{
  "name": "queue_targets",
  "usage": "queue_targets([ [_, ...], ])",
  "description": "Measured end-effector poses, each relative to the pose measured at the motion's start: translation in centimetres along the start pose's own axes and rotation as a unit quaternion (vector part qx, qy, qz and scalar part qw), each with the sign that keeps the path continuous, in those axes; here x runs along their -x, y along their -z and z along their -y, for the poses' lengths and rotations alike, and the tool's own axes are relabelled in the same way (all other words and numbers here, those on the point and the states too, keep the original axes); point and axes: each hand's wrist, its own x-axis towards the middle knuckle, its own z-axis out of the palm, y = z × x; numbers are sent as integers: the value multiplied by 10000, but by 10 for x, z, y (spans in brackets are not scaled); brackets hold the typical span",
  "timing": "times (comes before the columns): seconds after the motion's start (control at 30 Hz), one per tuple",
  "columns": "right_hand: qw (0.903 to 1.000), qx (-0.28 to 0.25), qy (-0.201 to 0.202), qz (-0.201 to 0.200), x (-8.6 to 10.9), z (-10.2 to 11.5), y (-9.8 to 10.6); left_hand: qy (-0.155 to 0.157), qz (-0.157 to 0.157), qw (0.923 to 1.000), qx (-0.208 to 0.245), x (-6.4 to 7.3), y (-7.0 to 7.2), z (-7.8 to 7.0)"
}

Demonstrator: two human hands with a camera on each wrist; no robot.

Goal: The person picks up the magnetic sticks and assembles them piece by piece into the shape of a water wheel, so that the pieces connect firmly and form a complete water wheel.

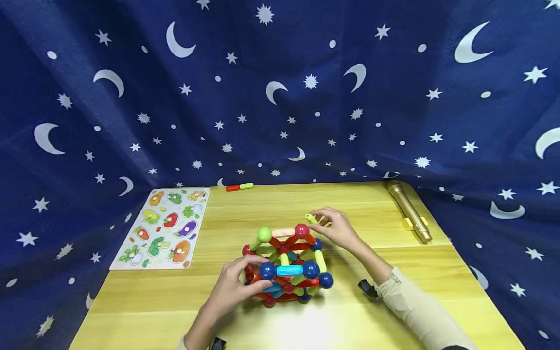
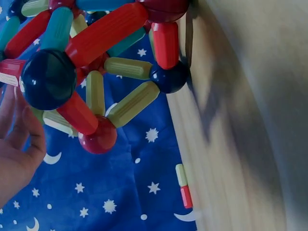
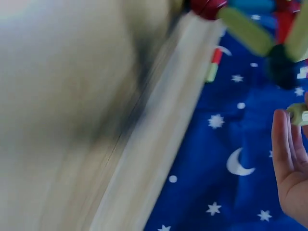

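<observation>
A structure of magnetic rods and balls (image 1: pixel 288 271) in red, blue and yellow-green stands on the wooden table. My left hand (image 1: pixel 232 287) grips its near left side, with thumb and fingers around a dark blue ball (image 1: pixel 268 271). In the left wrist view the left hand (image 2: pixel 19 139) shows at the frame's left edge, against the balls and rods. My right hand (image 1: pixel 336 226) pinches a yellow-green magnetic rod (image 1: pixel 311 218) just beyond the structure's far right, near a red ball (image 1: pixel 302 231). The right wrist view catches this rod (image 3: pixel 299 114) at the fingertips.
A vegetable peg puzzle board (image 1: pixel 159 228) lies at the left. Two rods (image 1: pixel 239 186), red and yellow-green, lie end to end at the far edge. A gold tube-like object (image 1: pixel 409 211) rests on yellow supports at the right. A starry blue curtain (image 1: pixel 280 97) hangs behind.
</observation>
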Motion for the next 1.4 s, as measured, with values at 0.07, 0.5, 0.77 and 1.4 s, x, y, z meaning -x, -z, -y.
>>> queue_targets([
  [0.07, 9994, -218, -151, -228, 16, 8, 6, -51, 13, 10000, -60, -1, 1, 0],
  [0.5, 9837, -1113, 1383, -276, 86, 28, 10, -244, 66, 9994, -230, -16, 1, 0],
  [0.77, 9732, -821, 2148, -86, 90, 26, 9, -197, 85, 9996, -206, -21, 1, -2],
  [1.4, 9700, 258, 2268, -830, 102, 46, 2, 212, 467, 9983, -279, -19, -5, -10],
])
